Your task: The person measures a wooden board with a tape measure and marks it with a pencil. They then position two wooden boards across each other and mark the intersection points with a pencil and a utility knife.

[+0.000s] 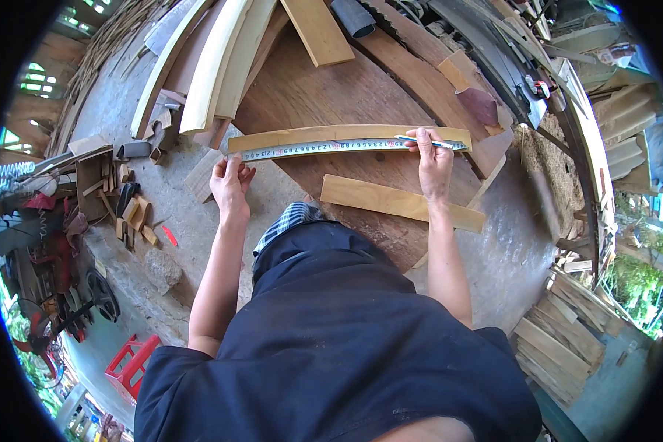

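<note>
A light wooden strip lies across the large brown board, with a measuring tape stretched along its near edge. My left hand pinches the left end of the tape beside the strip's left end. Near the right end of the strip, my right hand holds a pencil between its fingers, its tip pointing left over the wood. A second wooden strip rests closer to my body, partly beneath my right wrist.
Long pale planks lean in from the upper left. Small wood blocks lie on the floor at left, near a red plastic stool. Stacked wood pieces are at lower right. A dark tube lies at the top.
</note>
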`<state>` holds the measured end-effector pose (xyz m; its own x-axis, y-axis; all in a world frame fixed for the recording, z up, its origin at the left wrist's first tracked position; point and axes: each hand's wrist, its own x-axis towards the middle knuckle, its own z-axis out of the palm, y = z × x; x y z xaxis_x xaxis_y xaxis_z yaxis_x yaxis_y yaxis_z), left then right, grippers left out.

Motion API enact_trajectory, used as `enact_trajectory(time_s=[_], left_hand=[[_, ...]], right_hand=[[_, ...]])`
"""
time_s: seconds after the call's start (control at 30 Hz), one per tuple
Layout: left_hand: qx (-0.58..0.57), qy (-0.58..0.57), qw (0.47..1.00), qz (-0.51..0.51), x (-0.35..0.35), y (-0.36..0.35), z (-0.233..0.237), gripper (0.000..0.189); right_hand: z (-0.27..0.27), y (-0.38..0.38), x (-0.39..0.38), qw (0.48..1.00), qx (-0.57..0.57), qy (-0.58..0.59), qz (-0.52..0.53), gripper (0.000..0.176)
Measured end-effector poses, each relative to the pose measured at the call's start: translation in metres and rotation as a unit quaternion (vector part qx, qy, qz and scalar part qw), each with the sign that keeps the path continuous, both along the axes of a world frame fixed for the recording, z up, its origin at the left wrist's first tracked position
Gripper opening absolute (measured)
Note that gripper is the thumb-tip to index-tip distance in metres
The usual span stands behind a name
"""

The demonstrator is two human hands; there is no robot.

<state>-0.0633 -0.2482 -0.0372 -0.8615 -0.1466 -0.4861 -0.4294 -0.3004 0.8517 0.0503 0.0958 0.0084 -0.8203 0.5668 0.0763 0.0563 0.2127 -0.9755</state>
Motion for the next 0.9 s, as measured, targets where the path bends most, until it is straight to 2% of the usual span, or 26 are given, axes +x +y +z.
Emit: enact_trajectory(time_s=[0.4, 0.47, 0.9], left_hand=[[-0.005, -0.005, 1.0, 0.004, 0.0012, -0.0005, 0.0, 0.026], [-0.003, 0.0, 1.0, 0.006, 0.0011, 0.0013, 0.0012, 0.026], [-0.009, -0.006, 1.0, 0.002, 0.002, 0.0016, 0.0029, 0.026]], right_hand=[[-0.0057, 0.0021, -0.0029, 0.998, 0.047, -0.039, 0.007, 0.034], [-0.0002, -0.0006, -0.0037, 0.994, 0.095, -0.055, 0.01, 0.032], [-0.0029, -0.0003, -0.0022, 0.995, 0.086, -0.039, 0.013, 0.026]])
